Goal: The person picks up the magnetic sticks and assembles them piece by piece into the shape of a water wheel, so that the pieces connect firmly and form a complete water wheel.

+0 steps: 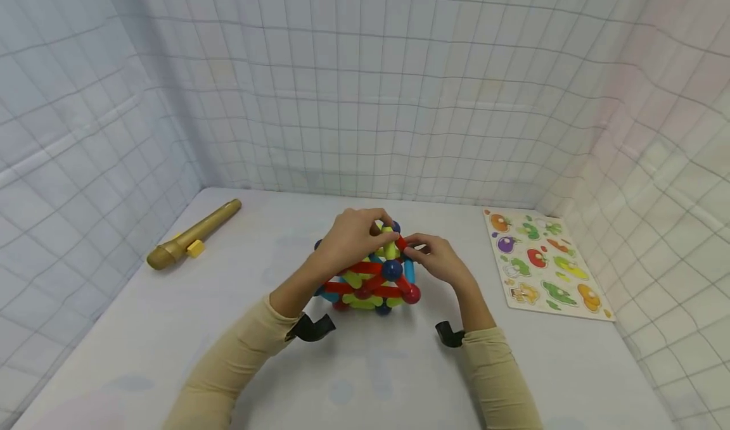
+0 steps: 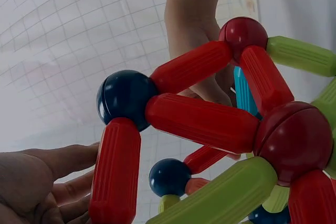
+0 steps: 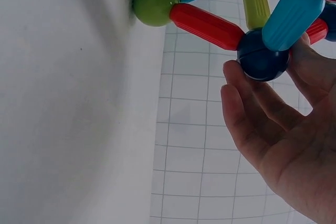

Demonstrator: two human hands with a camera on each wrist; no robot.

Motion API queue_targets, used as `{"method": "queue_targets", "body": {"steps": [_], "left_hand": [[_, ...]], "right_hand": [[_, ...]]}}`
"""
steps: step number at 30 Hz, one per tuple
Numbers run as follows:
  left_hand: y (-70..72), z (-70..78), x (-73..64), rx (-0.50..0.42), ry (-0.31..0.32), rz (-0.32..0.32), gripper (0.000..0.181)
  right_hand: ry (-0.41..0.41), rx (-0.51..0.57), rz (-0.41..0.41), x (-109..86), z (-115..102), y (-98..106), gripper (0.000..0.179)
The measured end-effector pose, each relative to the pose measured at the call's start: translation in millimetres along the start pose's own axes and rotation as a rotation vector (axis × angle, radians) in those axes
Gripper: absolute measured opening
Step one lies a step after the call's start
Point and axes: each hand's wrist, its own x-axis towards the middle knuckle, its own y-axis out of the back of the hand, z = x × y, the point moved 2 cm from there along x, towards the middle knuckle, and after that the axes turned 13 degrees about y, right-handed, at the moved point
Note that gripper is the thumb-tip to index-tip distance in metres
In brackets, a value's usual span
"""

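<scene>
A toy structure of magnetic rods and balls [image 1: 392, 270] stands on the table, built from red, yellow-green and blue rods. The left hand [image 1: 355, 235] reaches over its top. Thumb and index finger pinch a yellow-green rod [image 1: 390, 247] there. In the left wrist view, the left hand [image 2: 44, 182] is partly hidden behind a red rod [image 2: 115, 174]. From the right side, the right hand [image 1: 438, 257] holds a corner beside a short red rod [image 1: 402, 242]. In the right wrist view its fingers and thumb grip a dark blue ball [image 3: 262, 59], where red, blue and yellow-green rods meet.
A gold toy microphone [image 1: 196, 232] with yellow parts lies at the left of the white table [image 1: 365, 379]. At the right is a vegetable puzzle board [image 1: 547, 262]. Grid-patterned white curtains [image 1: 365, 101] enclose the back and sides. Black straps [image 1: 313, 328] sit at the wrists.
</scene>
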Motion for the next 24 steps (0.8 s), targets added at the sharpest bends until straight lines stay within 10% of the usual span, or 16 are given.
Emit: {"method": "queue_targets", "body": {"steps": [17, 20, 24], "left_hand": [[-10.0, 3.2, 26.3, 0.177, 0.079, -0.127, 0.066], [-6.7, -3.8, 16.8, 0.128, 0.075, -0.052, 0.056], [0.4, -31.6, -10.7, -0.084, -0.093, 0.257, 0.034]], "right_hand": [[0.016, -0.026, 0.000, 3.0, -1.5, -3.9, 0.035], [0.029, -0.044, 0.049, -1.1, -4.7, -5.2, 0.038], [0.144, -0.061, 0.277, -19.4, -20.1, -8.5, 0.040]]}}
